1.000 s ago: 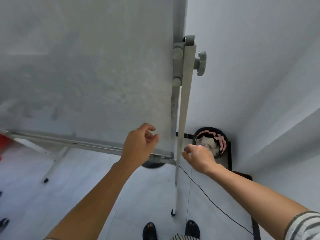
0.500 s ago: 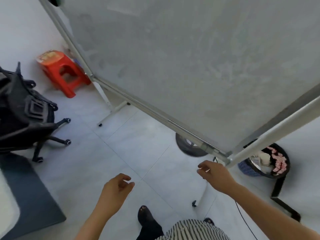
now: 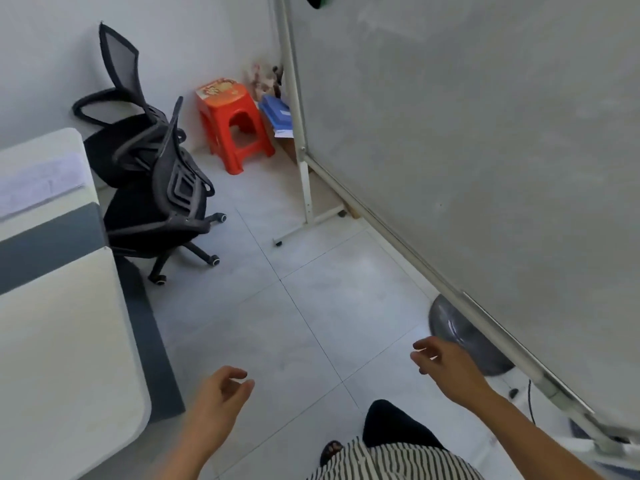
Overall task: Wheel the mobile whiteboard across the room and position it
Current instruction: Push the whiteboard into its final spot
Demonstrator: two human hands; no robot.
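Observation:
The mobile whiteboard (image 3: pixel 485 133) fills the right side of the view, its grey face smudged, with a metal tray rail along its bottom edge. Its far white leg and foot bar (image 3: pixel 306 188) stand on the tiled floor near the corner. My left hand (image 3: pixel 221 400) hangs over the floor at lower centre, fingers loosely curled and apart, holding nothing. My right hand (image 3: pixel 446 365) is out to the right, fingers spread, a short way left of the tray rail and not touching the board.
A black office chair (image 3: pixel 156 174) stands at the left beside a white desk (image 3: pixel 59 306). An orange plastic stool (image 3: pixel 232 123) and blue items (image 3: pixel 277 114) sit in the far corner. A grey round fan base (image 3: pixel 460 337) lies under the board. A black cable (image 3: pixel 529 396) runs nearby.
Both hands have come off the board's right edge and dropped low. The view has swung left, so the board now lies to my right and the chair and desk have come into sight.

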